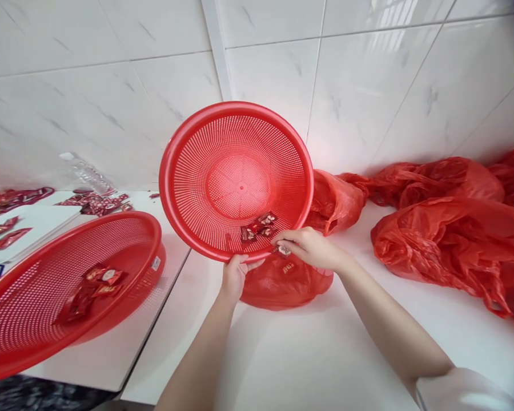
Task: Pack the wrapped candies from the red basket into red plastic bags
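Observation:
My left hand grips the lower rim of a round red perforated basket, holding it tilted up so its inside faces me. A few small red packets lie at the basket's low edge. My right hand is at that same edge, fingers pinched on one small packet. Just below both hands sits an open red plastic bag on the white counter, with at least one packet inside.
A second red perforated basket with several packets sits at the left on a stack. More packets lie scattered at the far left beside a clear bottle. Crumpled red plastic bags fill the right side. A tiled wall stands behind.

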`<state>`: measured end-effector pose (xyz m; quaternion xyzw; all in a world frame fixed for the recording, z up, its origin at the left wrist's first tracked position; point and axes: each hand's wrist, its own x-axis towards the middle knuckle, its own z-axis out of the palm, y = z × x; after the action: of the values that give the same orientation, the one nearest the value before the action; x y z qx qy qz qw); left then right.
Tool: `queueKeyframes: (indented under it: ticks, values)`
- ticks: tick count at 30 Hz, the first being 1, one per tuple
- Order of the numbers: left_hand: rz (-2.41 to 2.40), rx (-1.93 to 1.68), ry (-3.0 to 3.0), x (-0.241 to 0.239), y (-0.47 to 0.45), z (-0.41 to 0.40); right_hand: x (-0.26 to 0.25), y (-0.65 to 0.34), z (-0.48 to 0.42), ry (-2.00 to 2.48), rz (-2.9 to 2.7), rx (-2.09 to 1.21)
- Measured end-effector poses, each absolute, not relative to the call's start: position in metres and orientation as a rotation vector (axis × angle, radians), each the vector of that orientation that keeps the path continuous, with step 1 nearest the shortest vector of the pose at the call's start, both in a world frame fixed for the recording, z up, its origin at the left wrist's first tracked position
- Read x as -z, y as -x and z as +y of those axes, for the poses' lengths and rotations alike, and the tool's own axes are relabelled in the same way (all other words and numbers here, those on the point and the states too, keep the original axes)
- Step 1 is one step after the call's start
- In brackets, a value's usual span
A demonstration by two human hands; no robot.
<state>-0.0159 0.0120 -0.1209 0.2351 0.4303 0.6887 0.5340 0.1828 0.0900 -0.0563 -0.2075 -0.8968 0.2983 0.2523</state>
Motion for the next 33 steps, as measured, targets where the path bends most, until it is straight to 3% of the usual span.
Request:
queueKeyframes:
  ticks: [12,18,25,33]
  values:
    - [0.970,-1.556,-0.606,0.121,-0.014,0.002,0.080,-0.162,0.085,0.512,-2.630,-0.535]
    - [0.959,-1.622,-0.554,0.118,0.000,0.006,0.070,-0.168,0.086,0.404,-2.472,-0.744]
    - [0.961,-1.679,-0.525,0.116,0.014,0.009,0.053,-0.184,0.086,0.573,-2.267,-0.838]
    - [0.979,-1.656,-0.583,0.115,0.004,0.006,0.069,-0.175,0.094,0.676,-2.411,-0.454]
